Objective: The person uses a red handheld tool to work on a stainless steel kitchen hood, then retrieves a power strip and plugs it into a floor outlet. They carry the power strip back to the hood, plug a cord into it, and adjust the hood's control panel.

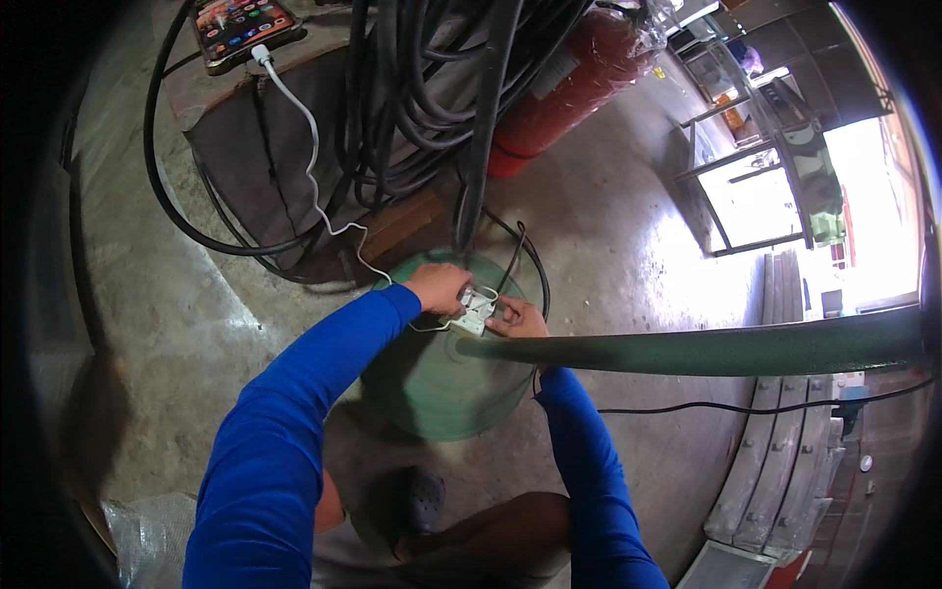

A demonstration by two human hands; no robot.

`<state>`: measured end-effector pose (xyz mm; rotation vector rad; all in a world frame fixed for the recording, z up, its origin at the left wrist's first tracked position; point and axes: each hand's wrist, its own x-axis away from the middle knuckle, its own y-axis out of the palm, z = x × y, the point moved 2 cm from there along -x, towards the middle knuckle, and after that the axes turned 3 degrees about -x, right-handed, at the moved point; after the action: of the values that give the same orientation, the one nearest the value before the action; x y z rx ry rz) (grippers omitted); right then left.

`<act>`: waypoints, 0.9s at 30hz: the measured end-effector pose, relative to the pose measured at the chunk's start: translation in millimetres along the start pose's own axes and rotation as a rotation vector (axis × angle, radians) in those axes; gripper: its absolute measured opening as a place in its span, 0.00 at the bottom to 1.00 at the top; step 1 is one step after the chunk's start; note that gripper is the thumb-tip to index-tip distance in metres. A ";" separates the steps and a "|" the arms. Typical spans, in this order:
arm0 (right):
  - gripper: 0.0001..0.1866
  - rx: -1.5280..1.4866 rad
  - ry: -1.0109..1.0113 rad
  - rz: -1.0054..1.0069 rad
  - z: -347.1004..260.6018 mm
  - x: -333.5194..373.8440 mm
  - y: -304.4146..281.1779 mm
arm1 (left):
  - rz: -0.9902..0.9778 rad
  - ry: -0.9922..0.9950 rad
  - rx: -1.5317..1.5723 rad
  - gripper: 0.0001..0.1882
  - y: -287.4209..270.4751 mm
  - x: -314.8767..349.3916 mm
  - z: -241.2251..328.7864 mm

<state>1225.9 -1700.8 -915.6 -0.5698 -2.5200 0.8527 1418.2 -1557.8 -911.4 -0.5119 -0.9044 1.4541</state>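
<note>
A white power strip (475, 320) lies over the round green base (446, 398) in front of me. My left hand (442, 288) is closed at its far left end, fingers round a small white plug (468, 295), partly hidden by them. At the strip's right side, my right hand (518, 319) pinches its edge between thumb and fingers. A thin white cable (312, 147) runs from a lit phone (240, 31) at the far left, passes behind my left wrist and loops about the strip.
From the base a green pole (706, 351) stretches right, past my right wrist. Coiled black cables (422, 98) hang beyond my hands, beside a plastic-wrapped red fire extinguisher (579, 83). A black cord (687, 406) crosses on the right. Wrapped panels (775, 461) stand at the right.
</note>
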 end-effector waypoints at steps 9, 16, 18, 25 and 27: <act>0.25 0.026 -0.005 -0.038 -16.9 -8.6 -3.4 | 0.077 0.012 0.040 0.20 3.3 3.7 -3.9; 0.16 0.156 -0.021 -0.010 -24.3 -8.4 2.6 | 0.117 0.125 -0.259 0.18 3.5 -8.5 9.7; 0.16 0.213 -0.062 0.013 -25.4 -6.2 2.6 | 0.109 0.118 -0.294 0.19 -0.7 -11.3 9.0; 0.17 0.267 -0.047 0.035 -27.3 -5.9 3.6 | 0.072 -0.115 -0.387 0.22 -30.5 14.6 -36.9; 0.16 0.226 -0.107 0.043 -27.2 -5.6 5.4 | 0.237 -0.290 -0.390 0.24 -34.9 28.9 -43.7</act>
<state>1245.6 -1686.9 -900.8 -0.5175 -2.4661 1.1944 1470.4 -1523.5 -903.9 -0.7271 -1.4115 1.5978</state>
